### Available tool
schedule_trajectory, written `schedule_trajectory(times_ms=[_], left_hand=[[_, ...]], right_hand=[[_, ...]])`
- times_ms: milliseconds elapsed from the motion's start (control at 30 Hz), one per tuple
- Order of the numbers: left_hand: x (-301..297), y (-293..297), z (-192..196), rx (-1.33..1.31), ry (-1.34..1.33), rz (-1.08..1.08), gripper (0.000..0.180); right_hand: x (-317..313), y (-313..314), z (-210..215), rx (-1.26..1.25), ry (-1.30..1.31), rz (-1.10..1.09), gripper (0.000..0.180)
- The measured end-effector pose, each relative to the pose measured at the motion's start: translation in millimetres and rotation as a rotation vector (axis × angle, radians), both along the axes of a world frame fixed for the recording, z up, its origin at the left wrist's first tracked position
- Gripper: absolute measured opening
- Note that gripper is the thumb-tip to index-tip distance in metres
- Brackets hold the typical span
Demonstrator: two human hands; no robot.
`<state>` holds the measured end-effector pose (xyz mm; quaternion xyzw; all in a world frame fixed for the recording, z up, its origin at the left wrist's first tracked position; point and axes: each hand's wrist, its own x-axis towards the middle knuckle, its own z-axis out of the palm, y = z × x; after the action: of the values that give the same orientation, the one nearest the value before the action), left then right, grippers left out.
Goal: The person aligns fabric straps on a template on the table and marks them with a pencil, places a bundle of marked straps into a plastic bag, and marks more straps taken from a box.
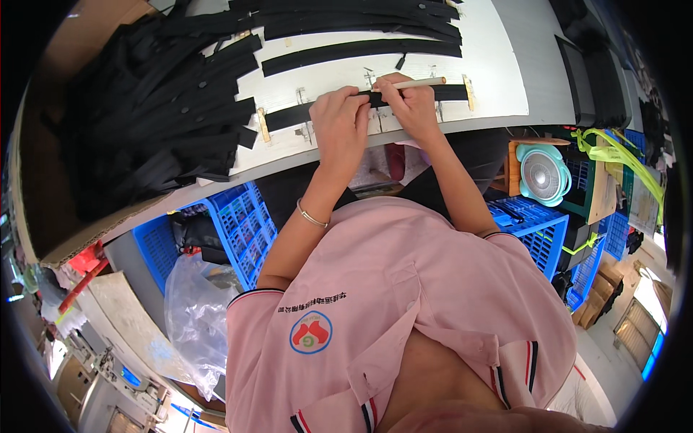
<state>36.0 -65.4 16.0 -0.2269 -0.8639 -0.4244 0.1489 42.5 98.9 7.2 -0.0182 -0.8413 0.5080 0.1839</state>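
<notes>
Across the upper frame, the tabletop [546, 94] is carrying a long black strip [289, 115], running above centre. The left hand [339, 121] is bending over the strip near its middle, fingertips touching it; whether they are pinching it, I cannot tell. Just beside, the right hand [411, 110] is clamping a pale pen-like stick [423, 83], the strip lying beneath.
</notes>
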Motion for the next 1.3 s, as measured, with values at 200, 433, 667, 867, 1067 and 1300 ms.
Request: schedule_trajectory(times_ms=[200,433,667,867,1067,1300], left_hand=[[-0.5,3.3,-3.0,0.039,0.027,0.006,0.012],[0.0,4.3,-1.7,0.028,0.022,0.003,0.012],[1.4,3.1,-1.6,-0.013,0.005,-0.005,0.011],[2.7,4.3,2.1,-0.026,-0.011,0.008,0.011],[1.7,37.3,5.3,-0.009,-0.039,-0.119,0.013],[-4.0,95.7,2.5,0.046,0.011,-0.239,0.014]], right_hand=[[6.9,6.1,10.9,-0.068,-0.06,0.062,0.022],[4.3,8.4,1.8,0.046,0.037,0.097,0.021],[14.6,18.4,14.1,-0.116,0.007,0.116,0.021],[28.9,82.9,20.8,-0.244,-0.063,-0.228,0.029],[28.4,93.0,7.5,-0.252,-0.053,-0.18,0.025],[26.0,93.0,0.6,-0.259,-0.014,-0.181,0.025]])
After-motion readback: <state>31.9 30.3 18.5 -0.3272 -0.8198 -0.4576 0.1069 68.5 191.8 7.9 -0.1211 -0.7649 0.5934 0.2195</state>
